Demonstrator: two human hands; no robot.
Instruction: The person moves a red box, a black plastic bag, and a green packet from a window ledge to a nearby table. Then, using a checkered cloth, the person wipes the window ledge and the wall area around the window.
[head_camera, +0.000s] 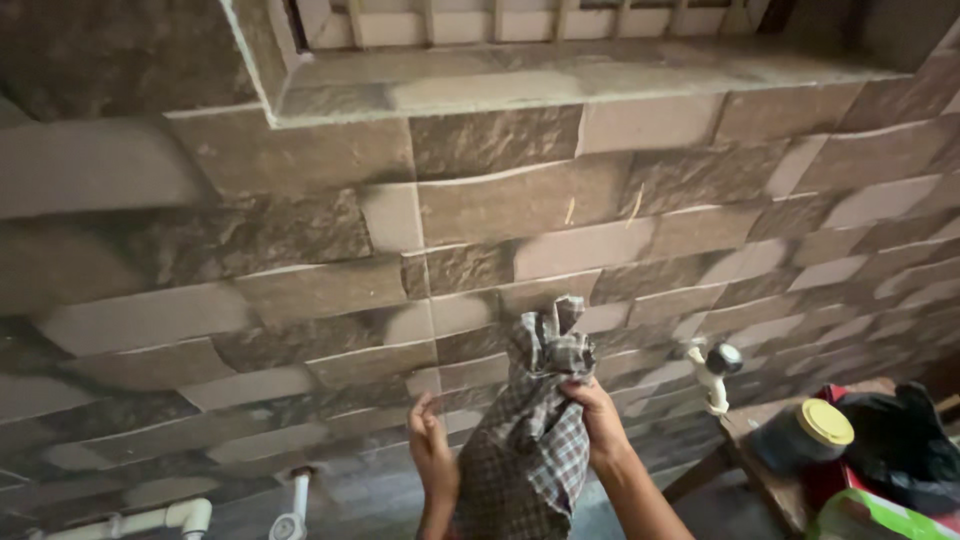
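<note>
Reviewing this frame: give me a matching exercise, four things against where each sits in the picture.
Things:
1. checked cloth
2. white wall tap
3. yellow-lidded jar
4. white pipe

Places:
A. bottom left corner, low on the wall
B. on the wooden table at right
C. on the tiled wall, just right of the hands
D. gripped by the right hand, left hand beside it

Pairs: 1-D, 2-C, 3-B, 4-A
</note>
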